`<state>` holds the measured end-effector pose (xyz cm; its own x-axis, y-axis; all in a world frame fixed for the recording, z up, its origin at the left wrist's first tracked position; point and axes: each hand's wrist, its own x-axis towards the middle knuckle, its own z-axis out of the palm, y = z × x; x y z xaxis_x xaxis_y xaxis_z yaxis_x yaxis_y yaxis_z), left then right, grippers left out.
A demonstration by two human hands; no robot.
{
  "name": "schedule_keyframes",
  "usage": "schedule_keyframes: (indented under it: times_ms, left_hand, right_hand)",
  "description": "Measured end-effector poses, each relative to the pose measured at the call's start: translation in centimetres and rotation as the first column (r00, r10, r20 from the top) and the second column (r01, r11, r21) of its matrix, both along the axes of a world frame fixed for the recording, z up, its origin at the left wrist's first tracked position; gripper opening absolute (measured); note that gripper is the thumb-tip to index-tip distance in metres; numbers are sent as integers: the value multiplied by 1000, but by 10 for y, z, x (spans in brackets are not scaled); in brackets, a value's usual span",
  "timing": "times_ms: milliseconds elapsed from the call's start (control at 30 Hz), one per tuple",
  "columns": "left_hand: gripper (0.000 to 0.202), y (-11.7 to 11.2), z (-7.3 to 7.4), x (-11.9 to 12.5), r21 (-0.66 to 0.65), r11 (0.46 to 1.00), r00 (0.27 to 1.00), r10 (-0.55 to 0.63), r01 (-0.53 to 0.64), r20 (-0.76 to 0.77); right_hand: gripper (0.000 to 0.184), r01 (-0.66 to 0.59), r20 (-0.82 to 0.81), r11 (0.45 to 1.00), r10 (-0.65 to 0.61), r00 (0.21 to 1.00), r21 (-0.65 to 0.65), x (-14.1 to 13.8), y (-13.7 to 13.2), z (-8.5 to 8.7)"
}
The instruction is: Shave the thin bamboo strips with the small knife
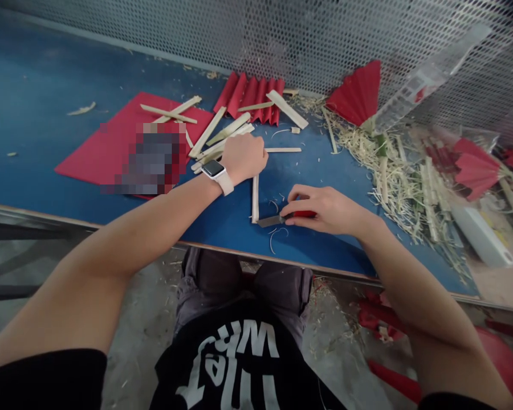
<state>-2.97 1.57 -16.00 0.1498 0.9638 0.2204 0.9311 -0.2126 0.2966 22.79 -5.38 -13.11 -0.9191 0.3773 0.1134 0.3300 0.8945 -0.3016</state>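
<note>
Black T-shirt cloth with white lettering (235, 364) fills the bottom of the view, with grey shorts above it under the table edge. On the blue tabletop (47, 85), the pale upright bamboo strip (255, 199) lies near the front edge; the left hand (244, 156), a white-strapped smartwatch (217, 173) on its wrist, is closed in a fist over the strip's far end. The right hand (325, 208) is curled tight around the red-handled small knife (284, 217), whose grey blade tip meets the strip's near end. Thin curled shavings lie around the blade. Behind the left hand sits a loose heap of more cut bamboo strips (222, 136), partly on a flat red paper sheet (106, 148) and beside a pleated red paper piece (252, 97). To the right, a thick drift of pale bamboo shavings (393, 171) spreads among folded red paper fans (357, 94) and a clear plastic ruler (427, 77). A blurred patch hides part of the red sheet; the far right is smeared and hard to read. A perforated grey metal screen (239, 28) backs the table; the concrete floor below is littered with scraps.
</note>
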Motion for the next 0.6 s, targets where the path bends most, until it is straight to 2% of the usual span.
schedule_keyframes:
  times_ms: [367, 600]
  left_hand:
    - [34, 1, -4, -1, 2, 1000, 998, -12, 12, 63]
    - [33, -3, 3, 1, -46, 999, 996, -2, 6, 86]
  right_hand:
    - [32, 24, 17, 998, -25, 1000, 66, 3, -1, 0]
    - [33, -19, -26, 999, 20, 999, 49, 2, -2, 2]
